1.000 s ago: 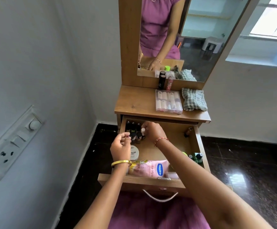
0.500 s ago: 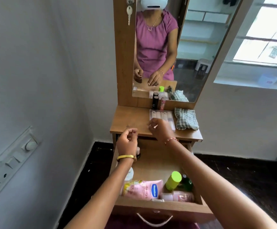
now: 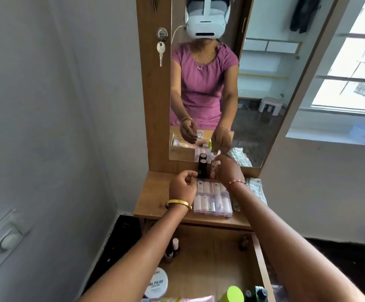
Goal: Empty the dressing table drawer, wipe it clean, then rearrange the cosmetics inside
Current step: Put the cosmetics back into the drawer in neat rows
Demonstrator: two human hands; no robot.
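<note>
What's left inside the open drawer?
In the drawer: a white-capped nail polish bottle, a round nail polish remover tub, a lime-green cap, dark bottles. The forearms cover part of the floor; the front is cropped.

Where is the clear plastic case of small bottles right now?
The clear plastic case lies on the dressing table top, below the mirror, between both wrists, left of the checked cloth.

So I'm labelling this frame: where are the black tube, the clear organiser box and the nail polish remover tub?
black tube [image 3: 202,171], head view, middle of its body
clear organiser box [image 3: 212,199], head view, lid centre
nail polish remover tub [image 3: 156,283], head view, white lid
</note>
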